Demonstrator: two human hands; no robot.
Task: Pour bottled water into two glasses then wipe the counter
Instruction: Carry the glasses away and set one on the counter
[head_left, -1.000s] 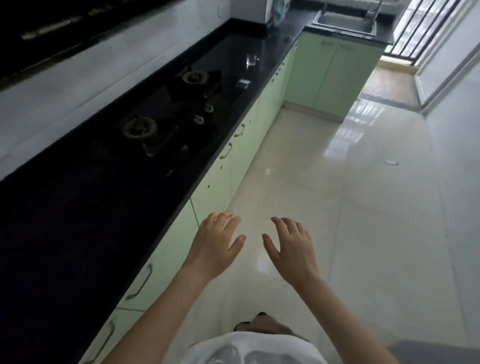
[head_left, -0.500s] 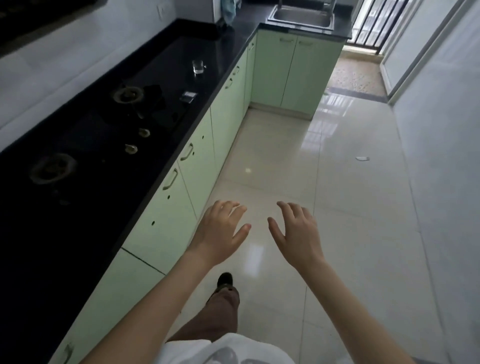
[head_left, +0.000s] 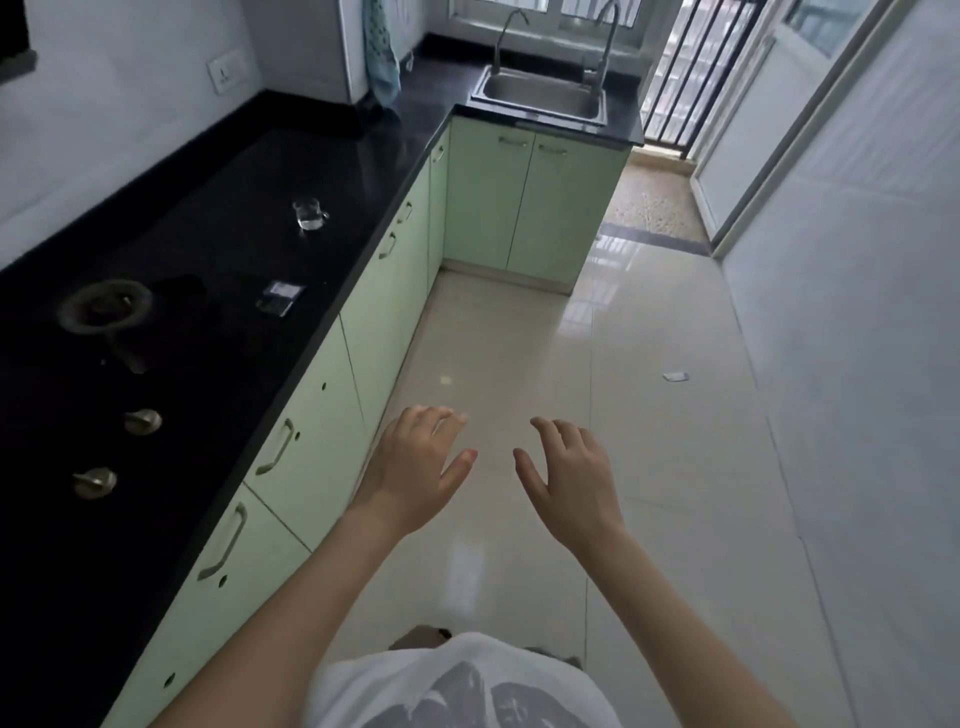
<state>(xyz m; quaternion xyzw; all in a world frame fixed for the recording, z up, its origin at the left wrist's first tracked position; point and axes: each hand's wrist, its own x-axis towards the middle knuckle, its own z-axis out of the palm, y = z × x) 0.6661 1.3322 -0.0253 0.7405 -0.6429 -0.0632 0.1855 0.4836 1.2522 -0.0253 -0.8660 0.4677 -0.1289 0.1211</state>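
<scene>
Judging by the scene, the task has barely begun: both the left hand (head_left: 415, 467) and right hand (head_left: 571, 478) hang released and empty, one glass (head_left: 309, 214) stands on the desk (head_left: 218, 208) far ahead-left, no bottle or second glass visible.

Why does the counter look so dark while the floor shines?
Head view: daylight enters from the window over the sink and glares off the glossy floor tiles; the black counter sits underexposed, so only the glass and stove knobs catch highlights. The wide-angle lens bends the cabinets outward.
</scene>
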